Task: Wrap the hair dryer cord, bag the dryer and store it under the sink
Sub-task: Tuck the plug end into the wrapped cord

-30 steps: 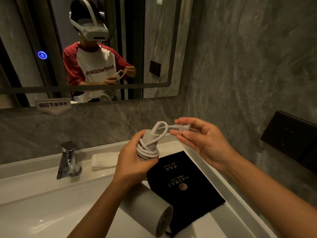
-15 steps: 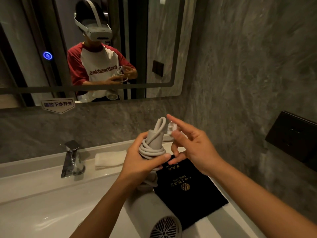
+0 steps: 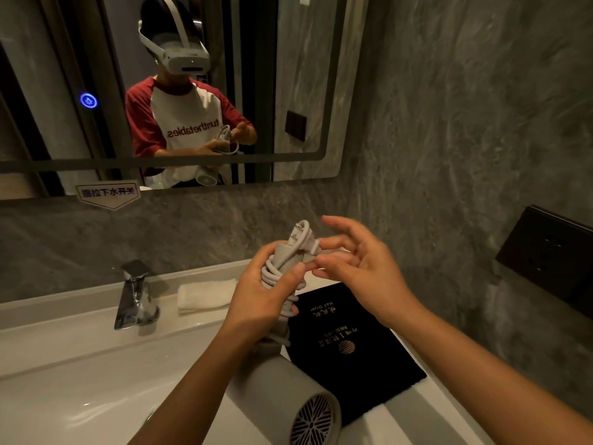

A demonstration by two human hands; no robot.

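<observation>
My left hand (image 3: pixel 260 293) grips the handle of a pale grey hair dryer (image 3: pixel 282 390), held upside down with its grilled barrel low in the view. The white cord (image 3: pixel 272 277) lies coiled around the handle under my fingers. The plug (image 3: pixel 303 242) sticks up at the top of the handle. My right hand (image 3: pixel 356 268) is beside it with fingers spread, its thumb and fingertips touching the plug's base. A black storage bag (image 3: pixel 349 342) with gold lettering lies flat on the counter beneath my hands.
A white basin (image 3: pixel 80 396) with a chrome faucet (image 3: pixel 136 297) is at the left. A folded white cloth (image 3: pixel 205 295) lies behind it. A mirror (image 3: pixel 305 75) hangs above, a dark wall panel (image 3: pixel 548 252) at the right on the grey stone wall.
The last length of cord has gone around the handle. The plug moved from my right hand's pinch out at the right to the top of the handle, and my right fingers opened.
</observation>
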